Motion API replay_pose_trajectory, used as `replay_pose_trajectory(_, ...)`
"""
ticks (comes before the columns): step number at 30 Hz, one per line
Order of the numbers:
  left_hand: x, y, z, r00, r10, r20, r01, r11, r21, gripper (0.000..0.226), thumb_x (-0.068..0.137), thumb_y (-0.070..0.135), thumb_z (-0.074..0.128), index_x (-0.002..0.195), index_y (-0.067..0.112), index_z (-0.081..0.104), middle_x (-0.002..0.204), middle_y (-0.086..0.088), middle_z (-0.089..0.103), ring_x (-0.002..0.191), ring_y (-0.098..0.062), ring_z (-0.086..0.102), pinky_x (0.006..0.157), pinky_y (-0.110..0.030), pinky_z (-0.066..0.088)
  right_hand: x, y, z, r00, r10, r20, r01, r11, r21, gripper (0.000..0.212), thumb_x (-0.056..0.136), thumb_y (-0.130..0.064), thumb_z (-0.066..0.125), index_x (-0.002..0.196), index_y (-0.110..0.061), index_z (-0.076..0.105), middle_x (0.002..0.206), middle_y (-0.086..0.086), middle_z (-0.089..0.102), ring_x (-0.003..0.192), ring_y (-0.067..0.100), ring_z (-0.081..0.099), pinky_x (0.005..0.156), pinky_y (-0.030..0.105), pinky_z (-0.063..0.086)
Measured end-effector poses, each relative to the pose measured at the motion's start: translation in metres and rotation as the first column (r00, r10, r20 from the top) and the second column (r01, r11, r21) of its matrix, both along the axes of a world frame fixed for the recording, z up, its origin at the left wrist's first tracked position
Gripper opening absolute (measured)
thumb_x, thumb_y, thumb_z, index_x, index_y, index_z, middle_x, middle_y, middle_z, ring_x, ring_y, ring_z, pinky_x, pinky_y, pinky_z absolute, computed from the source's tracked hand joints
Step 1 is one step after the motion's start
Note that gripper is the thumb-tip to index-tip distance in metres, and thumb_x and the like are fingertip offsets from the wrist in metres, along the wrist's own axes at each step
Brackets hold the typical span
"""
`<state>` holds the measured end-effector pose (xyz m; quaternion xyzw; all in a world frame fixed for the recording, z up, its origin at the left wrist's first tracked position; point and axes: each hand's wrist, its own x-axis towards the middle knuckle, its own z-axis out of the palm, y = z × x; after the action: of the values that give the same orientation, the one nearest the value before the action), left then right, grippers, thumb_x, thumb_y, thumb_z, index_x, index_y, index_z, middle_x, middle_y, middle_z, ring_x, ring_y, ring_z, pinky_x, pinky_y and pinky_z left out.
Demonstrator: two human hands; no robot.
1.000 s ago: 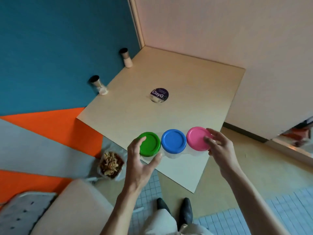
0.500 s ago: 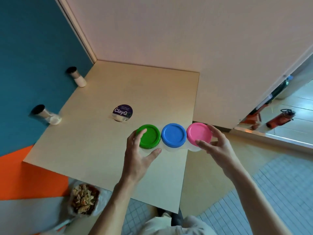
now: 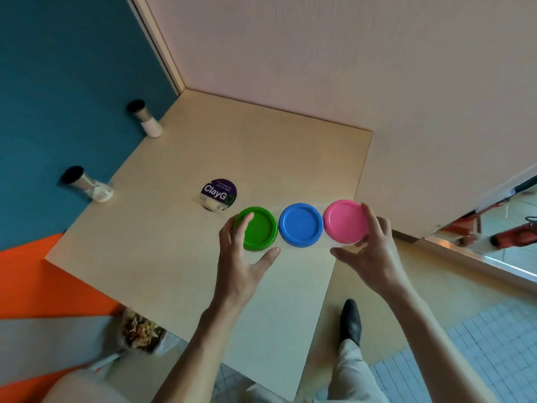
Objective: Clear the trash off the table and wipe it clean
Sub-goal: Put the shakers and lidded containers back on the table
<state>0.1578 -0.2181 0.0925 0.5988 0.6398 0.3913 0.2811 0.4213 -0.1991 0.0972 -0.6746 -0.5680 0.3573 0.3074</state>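
Three lidded clear tubs sit in a touching row near the front right corner of the worktop (image 3: 174, 251): the green-lidded tub (image 3: 259, 228), the blue-lidded tub (image 3: 300, 224) and the pink-lidded tub (image 3: 344, 221). The left hand (image 3: 241, 257) curls round the green-lidded tub, fingers on its far rim and thumb spread toward the near side; the right hand (image 3: 374, 251) cups the pink-lidded tub from the right, fingers over its rim. The step in hand looks like gathering the row as one. To do it well, squeeze inward evenly from both ends so the blue-lidded tub stays trapped, lift level, and steer clear of the round ClayG sign (image 3: 219, 193) just behind.
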Motion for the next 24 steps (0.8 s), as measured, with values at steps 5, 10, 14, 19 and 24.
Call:
replay_pose_trajectory(5, 0.027, 0.008, -0.005, 0.99, 0.123, -0.071, -0.127, 0.99, -0.058, 0.091, 0.076, 0.029, 0.087, 0.152, 0.025, 0.039, 0.147, 0.002, 0.034, 0.139, 0.0, 0.034, 0.107, -0.004, 0.028, 0.018, 0.052, -0.016, 0.988, 0.155, -0.017, -0.155, 0.988, 0.001, 0.114, 0.073, -0.009, 0.086, 0.159, -0.025, 0.014, 0.137, 0.0, 0.032, 0.089, 0.004, 0.052, 0.079, 0.006, 0.039)
replay_pose_trajectory(10, 0.058, 0.013, -0.007, 0.965, 0.238, -0.114, -0.247, 0.967, -0.07, 0.088, 0.078, 0.02, 0.086, 0.152, 0.027, 0.039, 0.148, 0.001, 0.034, 0.135, 0.013, 0.031, 0.109, -0.008, 0.029, 0.043, 0.097, -0.019, 0.956, 0.293, 0.004, -0.293, 0.956, 0.024, 0.108, 0.072, -0.01, 0.087, 0.156, -0.026, 0.021, 0.138, 0.004, 0.035, 0.088, 0.017, 0.056, 0.079, 0.027, 0.047)
replay_pose_trajectory(14, 0.079, 0.026, -0.002, 0.931, 0.335, -0.145, -0.345, 0.937, -0.051, 0.083, 0.081, 0.018, 0.084, 0.151, 0.022, 0.041, 0.148, -0.003, 0.037, 0.132, 0.012, 0.033, 0.106, -0.002, 0.024, 0.055, 0.132, -0.013, 0.914, 0.405, 0.009, -0.405, 0.913, 0.054, 0.104, 0.07, -0.014, 0.089, 0.153, -0.024, 0.028, 0.139, 0.005, 0.037, 0.108, 0.023, 0.054, 0.09, 0.033, 0.047)
replay_pose_trajectory(19, 0.085, 0.043, 0.002, 0.893, 0.427, -0.145, -0.435, 0.9, -0.029, 0.083, 0.08, 0.02, 0.085, 0.151, 0.021, 0.041, 0.148, -0.003, 0.037, 0.131, 0.01, 0.034, 0.104, 0.0, 0.024, 0.049, 0.18, -0.007, 0.865, 0.501, 0.026, -0.502, 0.864, 0.047, 0.104, 0.069, -0.02, 0.091, 0.153, -0.024, 0.029, 0.143, 0.006, 0.037, 0.125, 0.026, 0.047, 0.098, 0.032, 0.039)
replay_pose_trajectory(24, 0.077, 0.066, 0.004, 0.853, 0.509, -0.119, -0.514, 0.857, -0.02, 0.084, 0.08, 0.027, 0.084, 0.152, 0.024, 0.04, 0.148, -0.001, 0.036, 0.129, 0.003, 0.036, 0.098, 0.004, 0.023, 0.024, 0.23, -0.002, 0.804, 0.59, 0.078, -0.594, 0.802, 0.061, 0.107, 0.068, -0.024, 0.091, 0.154, -0.021, 0.028, 0.143, 0.008, 0.038, 0.126, 0.028, 0.048, 0.098, 0.03, 0.037)
